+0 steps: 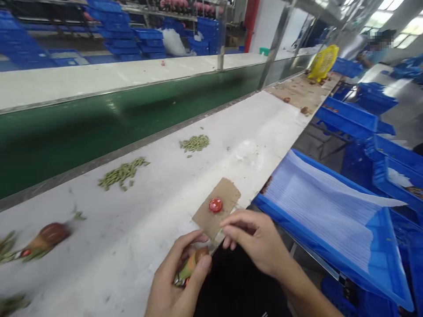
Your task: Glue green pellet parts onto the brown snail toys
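Observation:
My left hand (175, 277) is closed around a small painted figurine (191, 267), brown at the top and green-orange below, partly hidden by the fingers. Thumb and forefinger of my right hand (256, 237) are pinched on a tiny pale green piece (220, 230), held just off the figurine near the table edge. Beyond both hands lies a cardboard piece (231, 190) with a shiny red round dish or cap (216, 205) on it. Two piles of small green leaf-like pieces, a nearer pile (122, 173) and a farther pile (195, 143), rest on the white table.
Another brown-topped figurine (49, 237) lies blurred at the left. A green conveyor belt (132, 110) runs behind the white table (158, 198). At the right stands a blue crate (386, 246) with white foam sheet (324, 202). Farther off are a yellow basket (324, 61) and another person (376, 53).

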### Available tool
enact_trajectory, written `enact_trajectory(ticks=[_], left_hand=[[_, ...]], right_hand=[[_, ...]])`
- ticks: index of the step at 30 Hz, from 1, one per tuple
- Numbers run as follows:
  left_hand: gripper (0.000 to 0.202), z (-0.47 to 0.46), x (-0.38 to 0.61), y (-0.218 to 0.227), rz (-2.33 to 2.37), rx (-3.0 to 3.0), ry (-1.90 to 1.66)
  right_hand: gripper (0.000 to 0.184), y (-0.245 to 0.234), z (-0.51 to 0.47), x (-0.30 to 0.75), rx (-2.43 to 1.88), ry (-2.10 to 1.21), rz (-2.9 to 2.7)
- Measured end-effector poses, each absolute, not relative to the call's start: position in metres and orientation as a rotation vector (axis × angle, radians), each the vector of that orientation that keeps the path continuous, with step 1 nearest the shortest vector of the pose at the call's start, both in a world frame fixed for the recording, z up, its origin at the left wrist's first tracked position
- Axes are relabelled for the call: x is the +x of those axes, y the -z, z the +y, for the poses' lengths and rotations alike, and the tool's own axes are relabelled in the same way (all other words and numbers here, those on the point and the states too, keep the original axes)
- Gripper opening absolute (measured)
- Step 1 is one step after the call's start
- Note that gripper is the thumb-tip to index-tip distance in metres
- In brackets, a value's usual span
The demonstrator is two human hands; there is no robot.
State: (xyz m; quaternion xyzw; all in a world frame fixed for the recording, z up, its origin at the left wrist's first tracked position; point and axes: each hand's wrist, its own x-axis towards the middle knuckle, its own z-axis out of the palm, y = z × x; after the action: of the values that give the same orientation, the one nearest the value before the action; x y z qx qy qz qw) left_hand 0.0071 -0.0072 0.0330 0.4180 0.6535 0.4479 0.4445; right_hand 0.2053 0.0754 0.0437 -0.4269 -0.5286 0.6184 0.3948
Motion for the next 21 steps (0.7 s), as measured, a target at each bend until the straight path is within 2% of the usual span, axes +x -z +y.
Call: enact_trajectory(ticks=[8,21], left_hand=[[0.043,0.001,0.007,-0.040,1.399,0.974,-1.162],[0.026,0.008,0.015,-0.024,1.284,0.981,-1.215]], right_hand=[[0.020,-0.054,0.114,0.204,-1.215,-0.835,-1.869],[0.021,-0.056,0.115,0.201,-1.235,-0.700,-2.015]])
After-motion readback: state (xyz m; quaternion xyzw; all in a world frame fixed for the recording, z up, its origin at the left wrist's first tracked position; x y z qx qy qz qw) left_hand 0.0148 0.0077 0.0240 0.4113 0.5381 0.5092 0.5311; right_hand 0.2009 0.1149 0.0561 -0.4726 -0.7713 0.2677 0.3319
